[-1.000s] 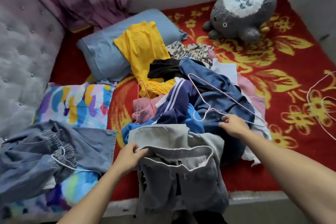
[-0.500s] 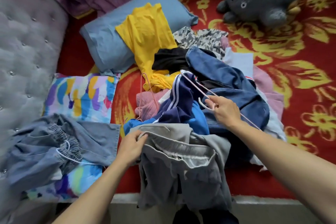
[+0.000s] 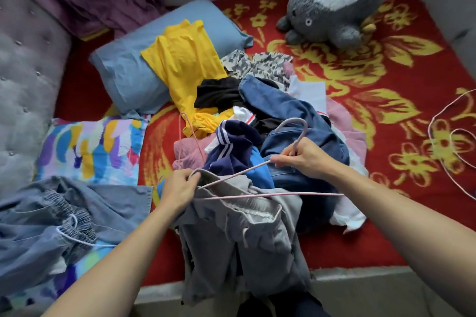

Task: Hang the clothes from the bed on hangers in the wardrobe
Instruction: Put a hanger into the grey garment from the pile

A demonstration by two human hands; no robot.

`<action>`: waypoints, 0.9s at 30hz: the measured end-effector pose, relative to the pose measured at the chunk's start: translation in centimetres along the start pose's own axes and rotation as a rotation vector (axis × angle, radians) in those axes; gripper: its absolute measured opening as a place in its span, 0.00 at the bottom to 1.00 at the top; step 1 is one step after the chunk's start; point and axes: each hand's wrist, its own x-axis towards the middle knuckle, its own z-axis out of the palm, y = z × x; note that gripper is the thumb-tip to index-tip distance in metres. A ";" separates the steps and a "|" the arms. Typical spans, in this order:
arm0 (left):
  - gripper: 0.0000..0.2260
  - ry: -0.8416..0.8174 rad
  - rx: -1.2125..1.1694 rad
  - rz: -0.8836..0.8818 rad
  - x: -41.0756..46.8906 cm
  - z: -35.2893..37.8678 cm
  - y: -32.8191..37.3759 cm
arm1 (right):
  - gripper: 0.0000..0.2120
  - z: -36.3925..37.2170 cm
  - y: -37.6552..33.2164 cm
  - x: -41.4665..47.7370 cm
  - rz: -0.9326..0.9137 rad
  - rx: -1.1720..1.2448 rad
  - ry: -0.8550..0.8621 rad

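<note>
My left hand (image 3: 180,188) grips the waistband of grey trousers (image 3: 237,239) that hang over the bed's near edge. My right hand (image 3: 306,157) holds a thin pink hanger (image 3: 270,195) by its neck, hook pointing up, its left corner at the waistband by my left hand. Behind them lies a heap of clothes: a navy striped jacket (image 3: 231,147), blue jeans (image 3: 296,121), a yellow shirt (image 3: 185,64), a black garment (image 3: 219,92) and pink pieces (image 3: 188,152). A second pink hanger (image 3: 186,131) lies on the heap.
The bed has a red floral cover (image 3: 386,85). On it are a blue pillow (image 3: 123,72), a multicoloured pillow (image 3: 90,147), denim clothes (image 3: 51,221) at the left, a grey plush toy (image 3: 334,0) and more pink hangers (image 3: 450,141) at the right. A grey padded headboard (image 3: 23,85) stands left.
My right hand lifted the pink hanger off the heap and brought it toward me, down to the grey trousers' waistband. My left hand kept its grip and raised the waistband slightly.
</note>
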 end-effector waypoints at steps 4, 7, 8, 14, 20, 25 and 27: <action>0.17 -0.028 0.039 0.100 -1.1 -0.7 -0.2 | 0.16 3.9 -1.1 0.7 0.004 0.000 -0.033; 0.16 -0.030 0.037 0.101 -1.5 -1.7 -1.5 | 0.17 5.1 -2.0 0.6 -0.012 0.013 -0.058; 0.16 -0.026 0.040 0.099 -1.7 -2.0 -1.9 | 0.17 4.9 -2.3 0.4 -0.029 0.010 -0.068; 0.20 -0.020 0.068 0.019 -2.9 -3.0 -5.2 | 0.15 0.0 -2.7 -0.9 -0.002 -0.003 0.008; 0.20 0.049 0.046 -0.015 -3.7 -2.5 -5.0 | 0.14 1.3 -2.8 -1.1 -0.008 0.025 0.021; 0.13 0.079 0.047 -0.041 -3.5 -3.2 -5.8 | 0.15 1.0 -2.2 -1.9 -0.013 0.050 0.014; 0.14 0.075 0.013 -0.004 -3.6 -3.0 -5.2 | 0.15 1.4 -1.9 -2.0 -0.006 0.037 -0.002</action>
